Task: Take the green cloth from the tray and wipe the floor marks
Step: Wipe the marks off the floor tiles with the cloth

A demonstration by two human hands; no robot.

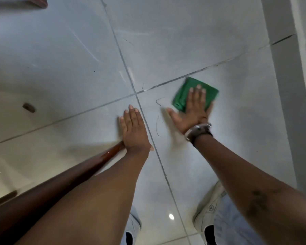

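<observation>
A folded green cloth (187, 89) lies flat on the grey floor tiles, just right of where the grout lines cross. My right hand (193, 108) presses down on it with fingers spread, a watch on the wrist. Thin dark curved marks (158, 121) show on the tile left of that hand, between both hands. My left hand (133, 128) rests palm-down on the floor with fingers together, holding nothing. The tray is out of view.
A brown wooden furniture leg (102, 156) runs under my left forearm. A pale wall or skirting (286, 85) rises at the right. My two shoes (210, 206) stand at the bottom. A small dark object (29, 107) lies on the floor at left.
</observation>
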